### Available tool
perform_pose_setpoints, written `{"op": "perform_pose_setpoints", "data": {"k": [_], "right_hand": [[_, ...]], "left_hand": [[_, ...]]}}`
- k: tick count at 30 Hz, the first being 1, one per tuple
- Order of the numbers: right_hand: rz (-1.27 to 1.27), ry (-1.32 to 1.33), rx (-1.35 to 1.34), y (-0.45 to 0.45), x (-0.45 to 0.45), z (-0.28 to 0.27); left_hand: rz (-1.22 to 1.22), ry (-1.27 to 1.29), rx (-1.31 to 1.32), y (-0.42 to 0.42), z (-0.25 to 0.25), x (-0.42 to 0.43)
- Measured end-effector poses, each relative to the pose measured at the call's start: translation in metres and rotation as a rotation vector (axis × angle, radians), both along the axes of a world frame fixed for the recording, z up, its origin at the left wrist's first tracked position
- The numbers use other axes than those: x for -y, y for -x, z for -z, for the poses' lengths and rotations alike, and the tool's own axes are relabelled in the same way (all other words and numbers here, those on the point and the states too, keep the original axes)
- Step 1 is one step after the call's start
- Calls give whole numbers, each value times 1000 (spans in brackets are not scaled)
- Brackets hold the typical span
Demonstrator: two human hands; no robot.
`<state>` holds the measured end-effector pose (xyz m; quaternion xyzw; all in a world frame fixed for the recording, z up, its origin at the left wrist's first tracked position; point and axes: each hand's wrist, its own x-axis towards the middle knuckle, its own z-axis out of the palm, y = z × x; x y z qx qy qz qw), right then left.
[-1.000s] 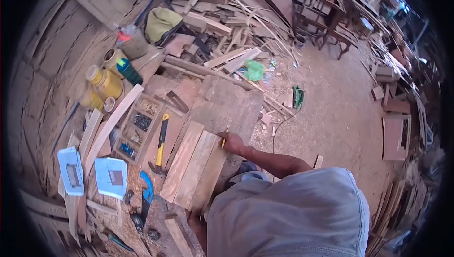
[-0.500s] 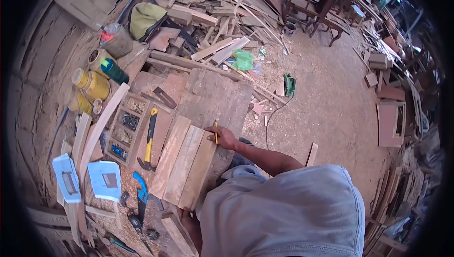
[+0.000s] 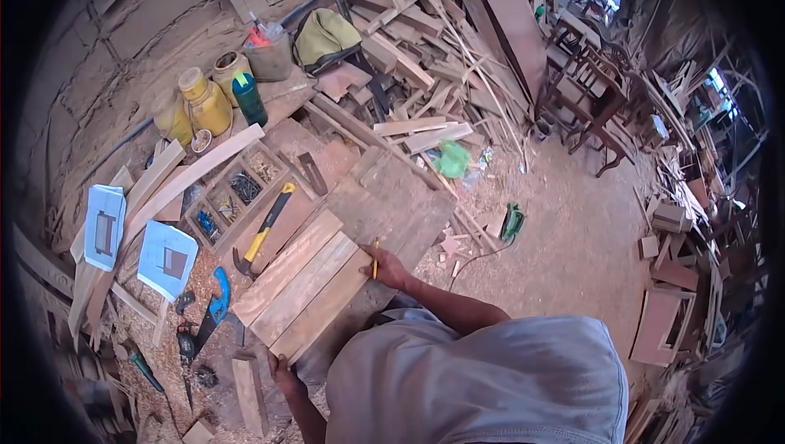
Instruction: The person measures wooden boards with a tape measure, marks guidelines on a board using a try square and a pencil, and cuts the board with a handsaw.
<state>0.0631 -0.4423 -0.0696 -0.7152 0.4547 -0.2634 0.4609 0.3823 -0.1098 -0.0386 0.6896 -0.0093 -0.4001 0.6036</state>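
Observation:
Three wooden boards lie side by side on the workbench, their long edges together. At their far right end is my right hand, closed around a yellow pencil, with its fingers against the end of the nearest board. My left hand grips the opposite end of that board at its corner, fingertips on the wood. A hammer with a yellow and black handle rests just beyond the boards. Left of them lies a blue-handled handsaw.
A divided wooden tray holds screws and small hardware. Two paper drawings lie by curved wood strips. Yellow jars and a green bottle stand behind. Scrap wood is piled at the back; a green power tool sits on the floor.
The view has turned, so the bench and boards appear tilted further. My left hand shows more fully at the board's end. My right hand still has the pencil at the other end.

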Motion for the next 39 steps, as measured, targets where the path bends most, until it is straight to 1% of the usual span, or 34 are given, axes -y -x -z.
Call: {"op": "perform_pose_setpoints", "data": {"k": [1,2,3,5,6,8,12,15,17,18,19,20,21,22,23,24,25,26,28,30,32,34,36,38,39], "right_hand": [[-86,62,-30,5,3,14],[-162,73,-3,8,7,24],[-151,88,0,10,8,28],[-216,196,50,11,13,28],[-200,208,59,13,17,24],[-300,81,58,13,21,15],[-287,171,3,13,26,30],[-282,132,-7,10,23,25],[-280,47,-77,12,21,12],[-293,37,-81,6,23,17],[-179,-553,478,-3,26,31],[-15,-1152,1021,-7,26,49],[-167,-729,759,2,27,68],[-325,-326,502,13,23,71],[-422,-424,617,20,26,76],[-360,-537,585,22,28,81],[-349,-200,224,21,22,31],[-306,-80,223,20,26,50],[-312,-118,176,23,28,41],[-311,-161,307,22,24,33],[-315,-184,280,22,25,26],[-287,-304,326,20,21,13],[-286,-291,330,19,21,15],[-280,-296,324,18,20,27],[-269,-297,303,17,20,22]], "left_hand": [[3,12,-2,4,-2,0],[-7,5,-3,6,-5,1],[-14,0,0,6,-7,4],[-4,4,9,6,-7,5],[-9,-11,8,5,-7,3],[-2,-10,6,1,-4,0],[15,26,-39,0,-4,-1],[18,35,-38,-3,-1,-3],[10,23,-34,-5,4,-4],[12,23,-31,-6,5,-4],[9,18,-31,-7,7,-4],[58,33,-8,-9,11,-4],[95,32,13,-11,12,-8],[200,74,56,-14,16,-14],[408,59,459,-20,28,-25],[148,3,4,-7,-6,-8],[197,19,51,-7,-13,-8],[94,-15,-45,-6,-16,-3],[75,-15,-39,-10,-5,-2],[55,-47,-36,-12,-2,-2],[47,-50,-24,-11,-3,-2],[14,-67,-43,-10,-7,0],[27,-51,-21,-7,-18,2],[1,-57,-34,-8,-18,2],[-4,-49,-49,-7,-15,2]]}}
